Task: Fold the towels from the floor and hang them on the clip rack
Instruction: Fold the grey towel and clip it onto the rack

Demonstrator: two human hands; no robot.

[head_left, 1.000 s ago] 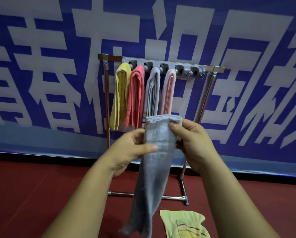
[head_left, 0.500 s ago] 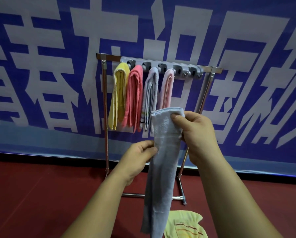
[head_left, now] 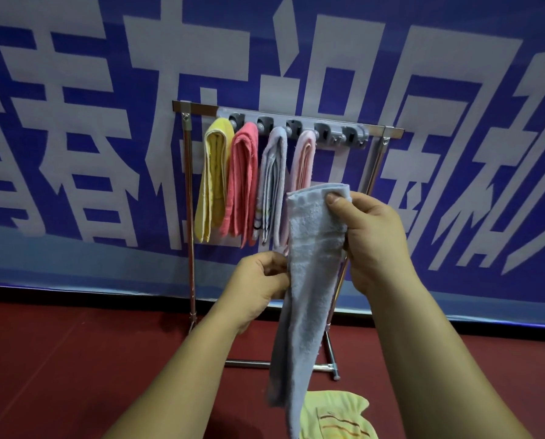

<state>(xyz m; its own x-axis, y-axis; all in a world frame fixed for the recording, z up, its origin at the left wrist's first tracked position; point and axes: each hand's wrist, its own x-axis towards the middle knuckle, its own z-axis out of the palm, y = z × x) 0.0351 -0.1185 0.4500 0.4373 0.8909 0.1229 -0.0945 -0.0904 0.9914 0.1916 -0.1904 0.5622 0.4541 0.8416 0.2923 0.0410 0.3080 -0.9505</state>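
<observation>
A large blue banner (head_left: 455, 74) printed with big white characters covers the whole back wall. Along its lower edge runs a paler blue band (head_left: 75, 264), and under that a narrow black strip (head_left: 75, 293) meets the floor (head_left: 59, 375), which is dark red and smooth, lit evenly with a faint sheen
</observation>
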